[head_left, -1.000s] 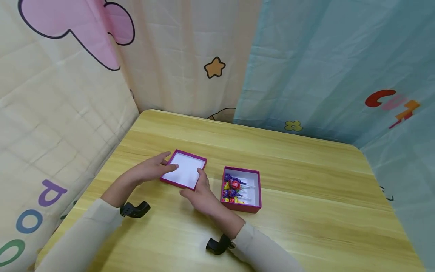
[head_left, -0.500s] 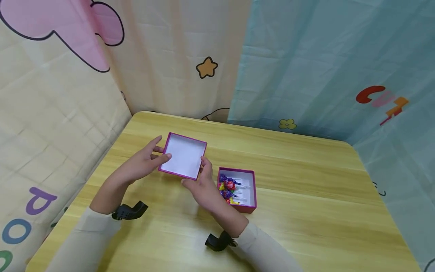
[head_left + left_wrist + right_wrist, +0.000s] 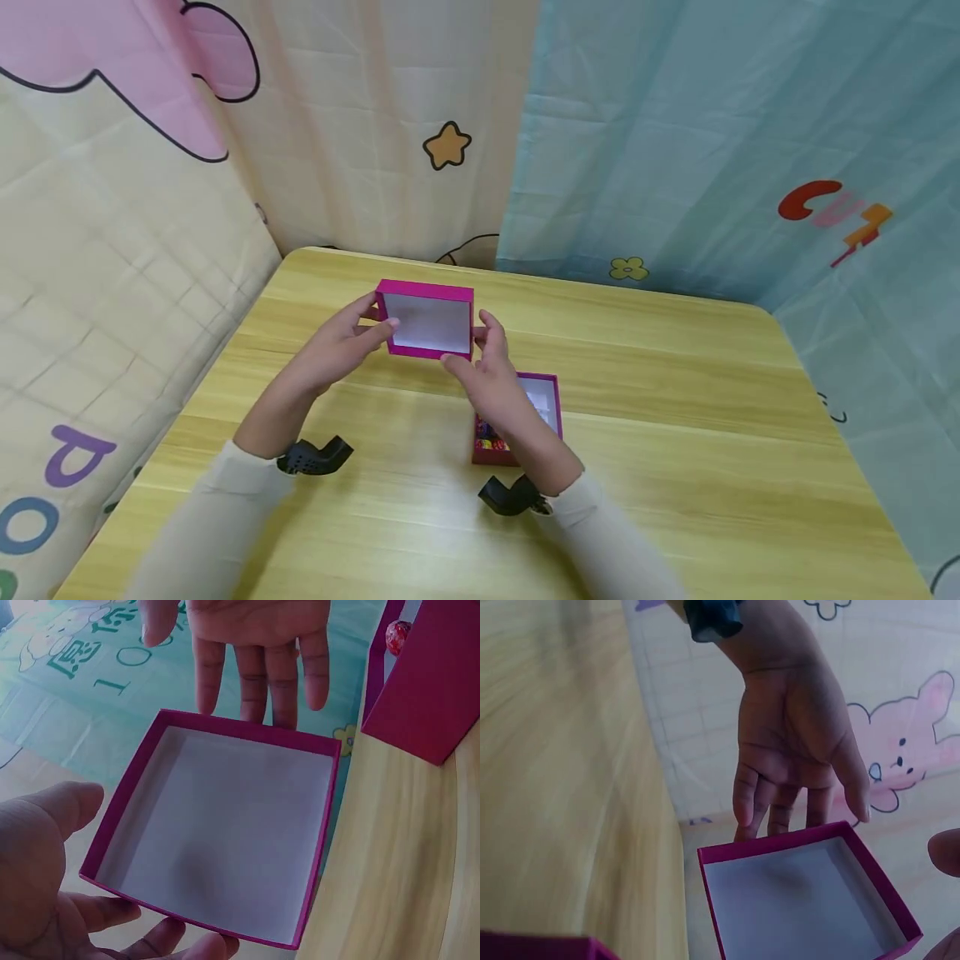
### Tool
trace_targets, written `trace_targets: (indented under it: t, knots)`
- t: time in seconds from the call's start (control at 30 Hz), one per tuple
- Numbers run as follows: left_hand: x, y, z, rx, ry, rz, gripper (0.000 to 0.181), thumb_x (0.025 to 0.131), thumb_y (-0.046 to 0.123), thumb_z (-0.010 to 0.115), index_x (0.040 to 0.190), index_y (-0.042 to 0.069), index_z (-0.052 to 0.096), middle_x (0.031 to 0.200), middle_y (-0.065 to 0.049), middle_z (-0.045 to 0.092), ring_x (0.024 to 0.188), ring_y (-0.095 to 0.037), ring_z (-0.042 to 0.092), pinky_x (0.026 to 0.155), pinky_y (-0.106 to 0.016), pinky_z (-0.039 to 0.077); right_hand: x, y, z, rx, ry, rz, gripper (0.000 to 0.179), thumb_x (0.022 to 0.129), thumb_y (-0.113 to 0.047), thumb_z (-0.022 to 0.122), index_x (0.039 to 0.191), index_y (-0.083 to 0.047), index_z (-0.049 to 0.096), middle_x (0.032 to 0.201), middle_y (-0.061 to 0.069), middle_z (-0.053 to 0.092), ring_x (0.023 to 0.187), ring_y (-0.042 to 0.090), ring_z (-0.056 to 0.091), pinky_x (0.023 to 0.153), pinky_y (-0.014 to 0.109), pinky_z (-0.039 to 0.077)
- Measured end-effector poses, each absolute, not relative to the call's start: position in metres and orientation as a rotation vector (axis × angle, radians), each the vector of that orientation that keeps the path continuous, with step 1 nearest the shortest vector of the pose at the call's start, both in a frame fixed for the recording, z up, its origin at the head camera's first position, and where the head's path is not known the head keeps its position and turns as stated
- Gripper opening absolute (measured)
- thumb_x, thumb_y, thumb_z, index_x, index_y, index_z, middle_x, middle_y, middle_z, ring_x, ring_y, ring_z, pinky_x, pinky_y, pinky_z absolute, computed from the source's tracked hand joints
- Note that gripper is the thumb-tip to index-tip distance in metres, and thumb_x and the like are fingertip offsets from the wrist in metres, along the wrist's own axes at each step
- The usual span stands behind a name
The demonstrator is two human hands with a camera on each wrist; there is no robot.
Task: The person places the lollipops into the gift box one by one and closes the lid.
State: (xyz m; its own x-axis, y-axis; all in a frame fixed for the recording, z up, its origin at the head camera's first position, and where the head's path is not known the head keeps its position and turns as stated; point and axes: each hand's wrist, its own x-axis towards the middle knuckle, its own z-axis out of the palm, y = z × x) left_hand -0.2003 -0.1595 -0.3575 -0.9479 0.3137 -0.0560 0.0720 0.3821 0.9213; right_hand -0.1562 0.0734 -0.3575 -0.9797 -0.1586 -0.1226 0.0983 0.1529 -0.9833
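Observation:
Between my two hands a shallow magenta box lid (image 3: 427, 323) with a white inside is held tilted up above the table, its hollow side facing me. My left hand (image 3: 330, 354) holds its left side, thumb in front and fingers behind. At the lower right corner my right hand (image 3: 495, 379) grips it, thumb low at the front edge and fingers beyond the right side. Behind my right wrist stands the matching open box (image 3: 491, 457), partly hidden, with wrapped lollipops (image 3: 489, 437) lying in it. In the left wrist view one red lollipop (image 3: 398, 637) shows in the box.
The light wooden table (image 3: 675, 467) reaches back to a printed curtain (image 3: 652, 150). Another curtain (image 3: 135, 275) hangs along its left side. A black wrist camera mount (image 3: 318, 457) juts from my left wrist, and a second mount (image 3: 510, 496) from my right.
The lid has risen from low over the table, tipped toward upright and shifted a little right, both hands moving with it. My right forearm now covers part of the lollipop box.

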Motion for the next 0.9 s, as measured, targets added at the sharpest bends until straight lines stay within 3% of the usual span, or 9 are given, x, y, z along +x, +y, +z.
trace_targets:
  t: [0.2, 0.47, 0.73, 0.9]
  knots:
    - [-0.206, -0.135, -0.36, 0.37, 2.36, 1.78, 0.058, 0.103, 0.033, 0.055, 0.152, 0.009, 0.036, 0.132, -0.019, 0.046, 0.113, -0.041, 0.059, 0.095, -0.049, 0.05, -0.165, 0.103, -0.355, -0.089, 2.286, -1.907, 0.071, 0.098, -0.025, 0.061, 0.157, -0.018, 0.022, 0.16, 0.003, 0.023, 0.148, 0.027, 0.016, 0.116, 0.054, 0.019]
    - [-0.205, -0.095, -0.374, 0.452, 2.423, 1.813, 0.059, 0.102, 0.048, 0.05, 0.145, 0.009, 0.045, 0.146, -0.013, 0.047, 0.123, -0.032, 0.057, 0.099, -0.048, 0.047, -0.169, 0.16, -0.362, -0.214, 2.25, -2.019, 0.049, 0.105, -0.022, 0.051, 0.147, -0.004, 0.033, 0.148, 0.018, 0.039, 0.135, 0.033, 0.04, 0.109, 0.053, 0.034]
    - [-0.192, -0.067, -0.385, 0.599, 2.399, 1.811, 0.045, 0.099, 0.031, 0.064, 0.136, 0.009, 0.051, 0.143, -0.009, 0.049, 0.132, -0.028, 0.05, 0.099, -0.04, 0.049, -0.163, 0.201, -0.373, -0.199, 2.433, -1.859, 0.053, 0.104, -0.03, 0.052, 0.152, -0.012, 0.038, 0.146, 0.015, 0.047, 0.132, 0.035, 0.045, 0.109, 0.054, 0.035]
    - [-0.184, -0.06, -0.394, 0.764, 2.485, 1.724, 0.038, 0.095, 0.027, 0.069, 0.126, 0.01, 0.058, 0.144, -0.003, 0.051, 0.131, -0.023, 0.05, 0.097, -0.039, 0.05, -0.156, 0.215, -0.379, -0.246, 2.487, -1.79, 0.045, 0.101, -0.022, 0.06, 0.142, -0.008, 0.05, 0.136, 0.013, 0.055, 0.123, 0.031, 0.054, 0.1, 0.039, 0.048]
